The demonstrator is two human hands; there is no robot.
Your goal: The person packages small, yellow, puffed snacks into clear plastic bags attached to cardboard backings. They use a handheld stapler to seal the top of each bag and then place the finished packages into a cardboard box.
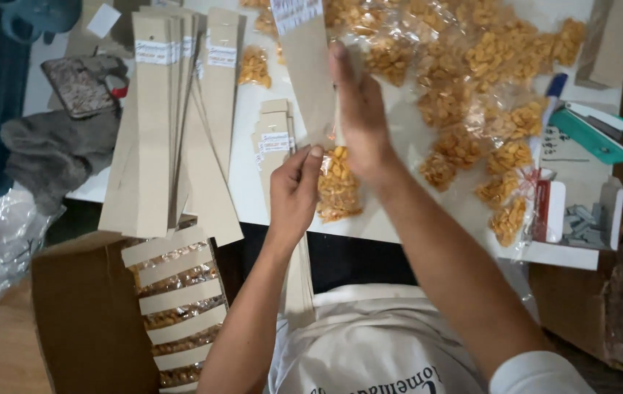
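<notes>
My left hand point(293, 193) pinches the top of a small clear packet of orange snack pieces point(337, 191) at the table's near edge. My right hand point(359, 109) lies flat with fingers straight, pressed against a long brown cardboard strip point(304, 66) that stands above the packet. The packet seems to hang at the strip's lower end, though the exact join is hidden by my hands. A short stack of labelled strips point(275, 135) lies just left of my left hand.
A fan of long brown strips point(173, 124) covers the table's left. Several loose snack packets point(472, 80) fill the right. A green stapler point(592, 131) and an open box of staples point(581, 219) sit far right. A brown carton point(92, 306) holds finished strips at lower left.
</notes>
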